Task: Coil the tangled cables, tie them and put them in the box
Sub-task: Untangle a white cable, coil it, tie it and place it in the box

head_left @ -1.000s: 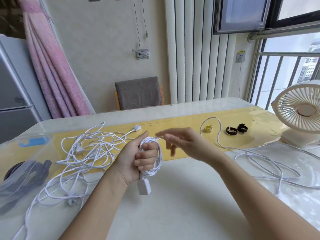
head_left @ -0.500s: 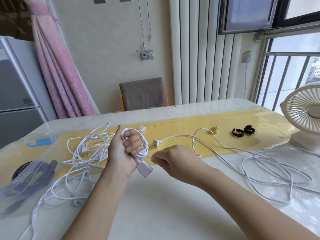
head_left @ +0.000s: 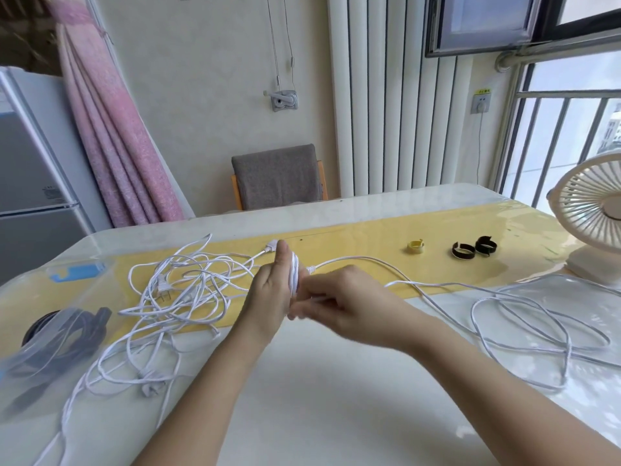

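My left hand (head_left: 270, 290) grips the white coil (head_left: 294, 274) over the yellow strip's (head_left: 369, 237) near edge. My right hand (head_left: 346, 306), just beside it, pinches the free cable (head_left: 473, 312), which trails rightward along that strip.

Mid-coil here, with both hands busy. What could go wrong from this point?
1. The loose cable lies in crossed loops on the right. As the right hand draws them in, they may knot.
2. It passes close to the base of the fan and might snag there.
3. The straps lie across the table. Letting go to fetch one could let the coil on the left hand spring apart.
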The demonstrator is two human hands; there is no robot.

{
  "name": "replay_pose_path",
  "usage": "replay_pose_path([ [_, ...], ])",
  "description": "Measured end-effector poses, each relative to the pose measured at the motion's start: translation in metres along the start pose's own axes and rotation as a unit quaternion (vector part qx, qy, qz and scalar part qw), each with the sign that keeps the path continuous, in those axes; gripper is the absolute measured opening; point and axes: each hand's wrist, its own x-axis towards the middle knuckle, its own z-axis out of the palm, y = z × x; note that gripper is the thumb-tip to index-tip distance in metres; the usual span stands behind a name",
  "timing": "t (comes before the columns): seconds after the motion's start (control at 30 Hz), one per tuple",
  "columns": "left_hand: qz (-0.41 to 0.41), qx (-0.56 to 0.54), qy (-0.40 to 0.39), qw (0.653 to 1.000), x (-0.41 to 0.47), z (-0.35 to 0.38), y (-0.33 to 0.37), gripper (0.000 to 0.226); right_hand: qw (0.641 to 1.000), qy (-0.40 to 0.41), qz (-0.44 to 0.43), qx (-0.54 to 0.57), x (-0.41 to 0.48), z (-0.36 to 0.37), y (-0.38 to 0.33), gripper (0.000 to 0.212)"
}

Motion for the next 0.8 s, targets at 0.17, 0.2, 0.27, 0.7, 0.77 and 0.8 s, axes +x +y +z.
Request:
replay_pose_path([
  [0.17,-0.097,0.05,-0.133,0.985,-0.008,0.005,-0.002,0.067,0.989,0.106,0.053,0.091,-0.005,-0.029,0.008,0.02],
  [0.2,-0.114,0.042,-0.145,0.982,-0.009,0.006,-0.001,0.066,0.984,0.133,0.062,0.1,-0.005,-0.034,0.01,0.021],
  [0.27,-0.142,0.009,-0.172,0.975,-0.011,0.008,0.006,0.062,0.974,0.174,0.085,0.119,-0.005,-0.042,0.016,0.023],
  [0.7,-0.15,-0.365,-0.345,0.852,-0.003,-0.011,0.017,0.03,0.96,0.202,0.169,0.098,-0.003,-0.031,0.061,0.024],
  [0.77,-0.137,-0.434,-0.326,0.829,0.0,-0.015,0.018,0.025,0.974,0.152,0.168,0.026,-0.004,-0.022,0.065,0.021],
  [0.8,-0.136,-0.447,-0.292,0.835,0.001,-0.016,0.019,0.025,0.978,0.122,0.169,-0.001,-0.004,-0.016,0.065,0.021],
])
